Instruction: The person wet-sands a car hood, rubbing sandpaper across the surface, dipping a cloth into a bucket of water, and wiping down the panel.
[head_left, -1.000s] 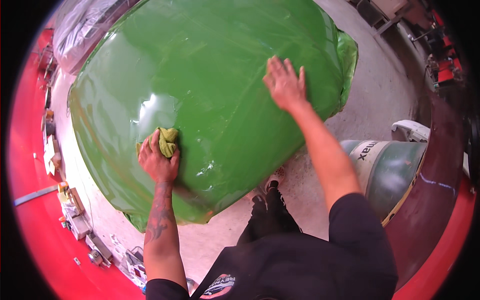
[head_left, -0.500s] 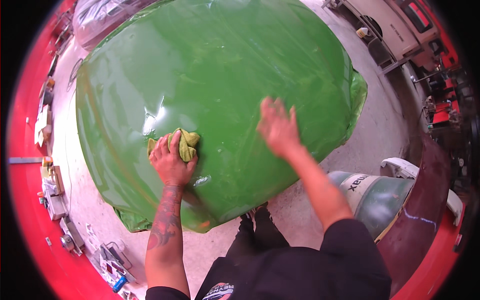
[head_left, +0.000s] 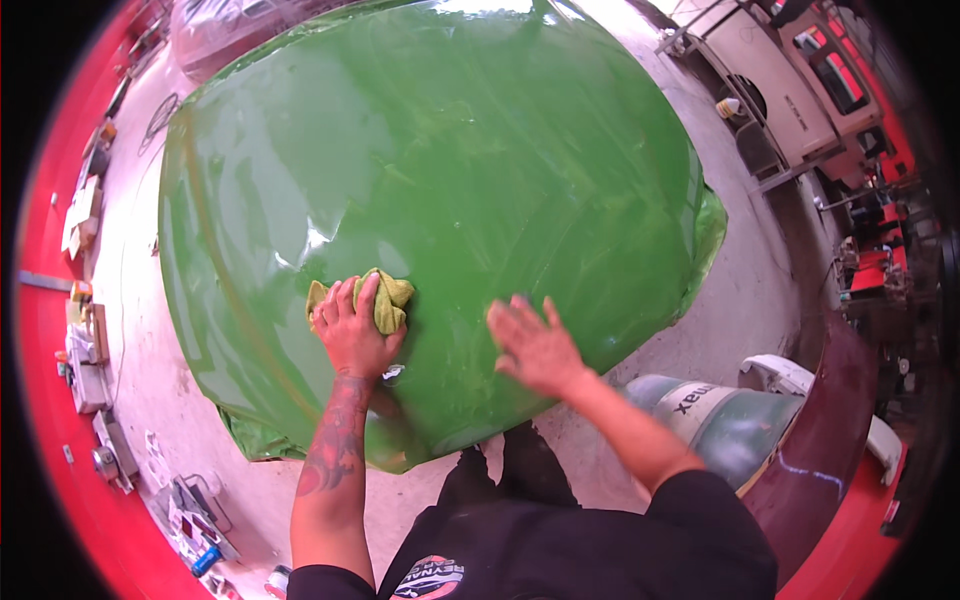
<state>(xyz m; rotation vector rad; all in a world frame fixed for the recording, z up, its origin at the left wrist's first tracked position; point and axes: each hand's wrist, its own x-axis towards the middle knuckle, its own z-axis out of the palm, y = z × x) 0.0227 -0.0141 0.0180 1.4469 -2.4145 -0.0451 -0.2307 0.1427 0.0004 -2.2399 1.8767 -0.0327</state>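
A large glossy green sheet (head_left: 430, 200), bowed and shiny like a car panel with a film over it, spreads out in front of me. Faint smears and creases run across its right half. My left hand (head_left: 355, 325) presses a crumpled yellow-green cloth (head_left: 392, 300) against the surface, left of the middle, with its fingers bent over the cloth. Over the near right part, my right hand (head_left: 535, 345) is spread flat, palm down, holding nothing. Whether its palm touches the green surface I cannot tell for certain. Loose green folds hang at the right edge and the near left corner.
A green and white drum (head_left: 735, 425) stands to the right, beside a dark maroon panel (head_left: 825, 440). At the far right is a beige vehicle body (head_left: 765, 85) on a stand. Tools and boxes (head_left: 85, 355) line the red wall on the left. A plastic-covered vehicle (head_left: 215, 35) stands behind.
My right hand has come nearer to me and slightly left across the green surface. The left hand and cloth appear almost in place; the whole view has shifted slightly.
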